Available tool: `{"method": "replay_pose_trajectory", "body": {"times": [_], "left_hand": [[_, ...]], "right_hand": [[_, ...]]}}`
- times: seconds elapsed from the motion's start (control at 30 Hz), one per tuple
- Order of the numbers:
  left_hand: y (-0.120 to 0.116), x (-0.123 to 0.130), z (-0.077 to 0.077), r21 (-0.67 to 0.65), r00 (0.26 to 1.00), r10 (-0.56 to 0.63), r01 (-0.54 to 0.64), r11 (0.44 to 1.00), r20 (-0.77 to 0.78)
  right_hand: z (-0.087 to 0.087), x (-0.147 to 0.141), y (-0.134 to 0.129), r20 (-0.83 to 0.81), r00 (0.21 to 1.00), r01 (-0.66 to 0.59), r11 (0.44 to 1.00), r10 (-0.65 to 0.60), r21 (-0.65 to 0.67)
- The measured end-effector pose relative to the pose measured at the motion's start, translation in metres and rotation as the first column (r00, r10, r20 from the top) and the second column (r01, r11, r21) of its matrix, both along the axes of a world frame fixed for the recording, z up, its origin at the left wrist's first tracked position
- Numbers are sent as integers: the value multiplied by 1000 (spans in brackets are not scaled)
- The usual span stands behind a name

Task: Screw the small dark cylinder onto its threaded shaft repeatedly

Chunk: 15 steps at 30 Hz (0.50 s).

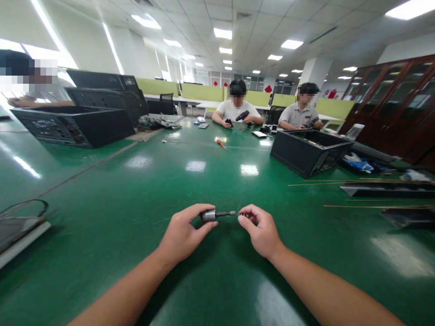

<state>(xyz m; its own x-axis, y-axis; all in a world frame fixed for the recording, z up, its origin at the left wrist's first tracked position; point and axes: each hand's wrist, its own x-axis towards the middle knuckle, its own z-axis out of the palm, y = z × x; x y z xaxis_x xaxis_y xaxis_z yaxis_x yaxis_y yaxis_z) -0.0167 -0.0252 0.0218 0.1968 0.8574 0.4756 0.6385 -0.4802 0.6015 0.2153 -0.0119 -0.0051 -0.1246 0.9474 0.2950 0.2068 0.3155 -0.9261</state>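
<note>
My left hand (185,228) pinches a drill chuck (210,215) between thumb and fingers. Its silver collar lies in the grip, and a thin dark shank (224,213) sticks out to the right, almost level. Close to the shank's tip, my right hand (263,228) is closed on a small dark metal piece with a ridged, spiral look (243,214). Most of that piece is covered by the fingers, so its kind cannot be made out. A narrow gap shows between the shank tip and the piece. Both hands are over the green tabletop (136,203).
Black computer cases (73,124) stand at the left, and another black case (307,151) at the right. An orange screwdriver (221,144) lies farther back. Thin rods (356,206) and dark metal channels (390,188) are at the right. Several people sit around the table.
</note>
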Motion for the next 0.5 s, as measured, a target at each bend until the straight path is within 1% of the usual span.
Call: {"method": "replay_pose_trajectory", "body": {"times": [0.03, 0.1, 0.17, 0.2, 0.23, 0.27, 0.33, 0.4, 0.47, 0.5], "left_hand": [[2, -1, 1, -40, 999, 22, -20, 999, 34], [7, -4, 3, -137, 982, 55, -31, 990, 179], [11, -8, 7, -215, 924, 84, -2, 977, 372], [11, -11, 10, -239, 891, 99, 11, 971, 444], [11, -15, 14, -255, 870, 110, 18, 967, 481], [9, -21, 19, -266, 867, 117, 18, 964, 484], [1, -38, 28, -275, 909, 135, -24, 961, 393], [-12, -61, 33, -253, 960, 192, -138, 957, 203], [-29, -90, 30, -152, 957, 290, -288, 946, -9], [-38, -105, 25, -59, 943, 328, -331, 942, -60]], "right_hand": [[-1, 1, 2, -59, 998, 7, 1000, -8, -21], [-4, 2, 7, -173, 984, 21, 998, -31, -61], [-5, 2, 12, -249, 967, 31, 994, -55, -101], [-6, 2, 14, -274, 960, 32, 992, -65, -121], [-6, 2, 15, -291, 954, 31, 990, -71, -140], [-6, 1, 16, -303, 950, 27, 988, -73, -155], [-6, 0, 17, -314, 947, 8, 985, -63, -173], [-7, -1, 16, -317, 947, -17, 985, -39, -172], [-8, -2, 16, -316, 948, -37, 985, -18, -166], [-8, -2, 15, -316, 949, -43, 985, -12, -166]]}}
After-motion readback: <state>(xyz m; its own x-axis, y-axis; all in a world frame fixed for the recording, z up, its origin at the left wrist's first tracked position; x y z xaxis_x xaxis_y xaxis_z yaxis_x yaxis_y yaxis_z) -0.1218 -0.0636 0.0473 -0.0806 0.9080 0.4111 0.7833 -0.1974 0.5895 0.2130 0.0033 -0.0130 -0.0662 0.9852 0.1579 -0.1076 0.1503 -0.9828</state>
